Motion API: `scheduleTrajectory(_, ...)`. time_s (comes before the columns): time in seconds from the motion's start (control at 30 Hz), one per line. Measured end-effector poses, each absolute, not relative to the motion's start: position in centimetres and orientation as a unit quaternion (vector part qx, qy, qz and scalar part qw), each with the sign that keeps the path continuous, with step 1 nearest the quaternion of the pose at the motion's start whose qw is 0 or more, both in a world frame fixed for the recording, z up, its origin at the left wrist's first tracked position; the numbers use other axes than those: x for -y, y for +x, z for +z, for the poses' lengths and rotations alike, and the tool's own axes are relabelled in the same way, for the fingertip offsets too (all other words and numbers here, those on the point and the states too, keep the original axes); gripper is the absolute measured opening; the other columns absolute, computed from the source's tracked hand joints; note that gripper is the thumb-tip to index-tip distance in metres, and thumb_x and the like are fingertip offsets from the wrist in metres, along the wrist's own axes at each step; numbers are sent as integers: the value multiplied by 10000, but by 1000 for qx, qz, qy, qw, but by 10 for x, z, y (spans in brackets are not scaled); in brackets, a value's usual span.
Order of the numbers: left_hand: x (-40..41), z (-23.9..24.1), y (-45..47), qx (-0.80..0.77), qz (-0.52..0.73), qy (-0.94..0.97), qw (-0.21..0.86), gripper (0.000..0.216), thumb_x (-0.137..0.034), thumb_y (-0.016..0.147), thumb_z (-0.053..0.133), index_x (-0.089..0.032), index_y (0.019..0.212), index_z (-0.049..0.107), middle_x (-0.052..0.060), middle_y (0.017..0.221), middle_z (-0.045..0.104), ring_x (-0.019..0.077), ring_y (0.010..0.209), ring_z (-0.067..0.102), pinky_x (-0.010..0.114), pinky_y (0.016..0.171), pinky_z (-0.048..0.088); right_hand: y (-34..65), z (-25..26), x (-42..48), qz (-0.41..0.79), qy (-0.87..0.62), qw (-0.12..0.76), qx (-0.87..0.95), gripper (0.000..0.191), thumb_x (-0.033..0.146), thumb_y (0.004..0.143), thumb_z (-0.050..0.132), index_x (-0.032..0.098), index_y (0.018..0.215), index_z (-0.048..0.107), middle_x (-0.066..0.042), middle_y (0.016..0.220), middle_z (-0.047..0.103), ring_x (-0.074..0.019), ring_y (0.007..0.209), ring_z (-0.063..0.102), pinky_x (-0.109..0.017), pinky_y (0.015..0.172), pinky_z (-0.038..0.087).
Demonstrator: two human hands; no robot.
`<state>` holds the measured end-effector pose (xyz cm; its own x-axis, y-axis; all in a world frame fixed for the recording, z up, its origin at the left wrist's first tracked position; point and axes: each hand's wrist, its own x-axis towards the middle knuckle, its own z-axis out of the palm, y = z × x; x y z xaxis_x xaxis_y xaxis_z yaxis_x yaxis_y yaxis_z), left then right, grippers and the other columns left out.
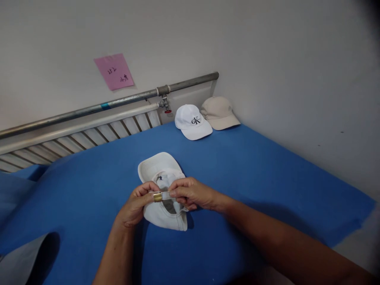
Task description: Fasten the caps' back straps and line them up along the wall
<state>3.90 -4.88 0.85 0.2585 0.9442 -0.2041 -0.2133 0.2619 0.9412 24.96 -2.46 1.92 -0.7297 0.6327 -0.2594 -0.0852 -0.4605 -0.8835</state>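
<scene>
Single view, worn on the head. Aimed forward and down over the blue cloth [261, 170] toward the wall corner. Near to the left hand [137, 204] and right hand [192, 194] on the white cap [158, 164], low at centre. Rolled slightly, judging by the slanted radiator [89, 136]. Farther off, near the corner: logo cap [192, 122] and beige cap [219, 113].

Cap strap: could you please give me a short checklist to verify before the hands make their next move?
1. Left hand has a grip on the strap at the gold buckle: ok.
2. Right hand pinches the strap beside the buckle: ok.
3. Cap rests on the blue cloth: ok.
4. Strap end threaded through the buckle: cannot tell, fingers cover it.
5. Logo cap and beige cap lie apart from the hands, by the wall: ok.
</scene>
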Motion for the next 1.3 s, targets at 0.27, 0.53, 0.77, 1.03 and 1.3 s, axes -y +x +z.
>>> scheduleTrajectory(0.27, 49, 11, 41, -435, 428, 420, 672, 267, -320, 591, 854, -133, 693, 692, 19, 658, 673, 92, 562, 581, 174, 551, 445, 250, 19, 23, 793, -305, 211, 484, 84, 235, 775, 606, 159, 810, 599, 93, 489, 439, -16, 338, 283, -145, 322, 199)
scheduleTrajectory(0.53, 50, 16, 45, -438, 437, 413, 668, 243, -290, 593, 856, -161, 727, 700, -9, 644, 660, 82, 566, 572, 162, 548, 429, 249, 21, 24, 776, -330, 234, 485, 59, 213, 786, 584, 157, 800, 595, 88, 506, 440, -22, 350, 294, -149, 322, 223)
scheduleTrajectory(0.77, 51, 16, 45, -446, 458, 429, 638, 199, -273, 618, 837, -174, 695, 683, -22, 663, 635, 76, 589, 545, 168, 576, 427, 246, 20, 29, 759, -324, 251, 505, 95, 245, 794, 593, 158, 760, 581, 85, 520, 443, -19, 343, 303, -166, 322, 219)
scheduleTrajectory(1.03, 52, 13, 45, -466, 464, 440, 612, 148, -277, 687, 789, -191, 756, 691, -24, 677, 643, 87, 599, 550, 177, 570, 421, 242, 15, 31, 769, -318, 307, 462, 145, 281, 767, 647, 165, 738, 565, 91, 514, 443, -14, 349, 300, -161, 329, 221)
scheduleTrajectory(1.3, 53, 17, 43, -444, 454, 467, 615, 206, -242, 609, 820, -207, 780, 710, -6, 766, 669, 116, 662, 580, 199, 613, 454, 235, 13, 40, 792, -324, 317, 409, 156, 281, 799, 626, 163, 741, 543, 92, 515, 439, -10, 357, 270, -160, 335, 199)
